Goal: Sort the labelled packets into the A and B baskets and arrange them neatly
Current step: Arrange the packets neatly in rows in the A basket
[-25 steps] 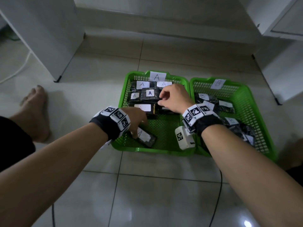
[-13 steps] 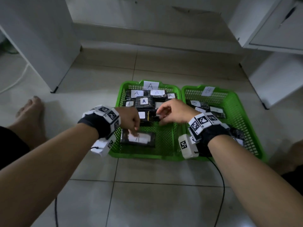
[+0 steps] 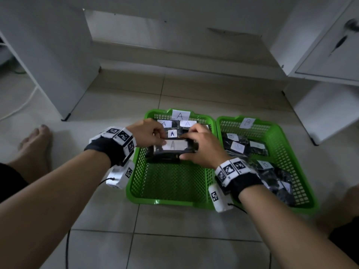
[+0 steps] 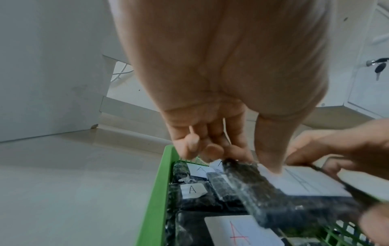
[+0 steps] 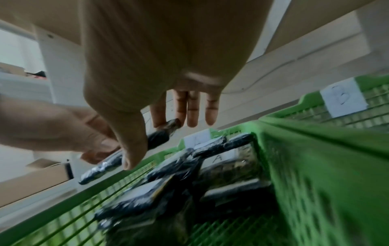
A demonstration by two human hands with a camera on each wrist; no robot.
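Currently, item in hand: one black packet (image 3: 173, 148) with a white label marked A, held level above the far half of the left basket (image 3: 169, 200), the one tagged A.

Grip: our left hand (image 3: 148, 133) pinches the packet's left end between thumb and fingertips; our right hand (image 3: 202, 147) holds the right end, thumb on the near edge and a finger at the far edge. Both hands are closed on the same packet.

Stock below: several A packets (image 4: 193, 191) lie in rows at the far end of that basket; one with a red A (image 4: 238, 233) lies nearest. The near half of the mesh floor is bare.

Right basket (image 3: 281, 144), tagged B: holds B packets (image 3: 238, 147), loosely heaped.

Handling note, as we judge it: we keep the label up and the long edge parallel to the rows, lower both ends together, and seat the packet flush against its neighbours. The wrap looks slick, so uneven release may skew it.
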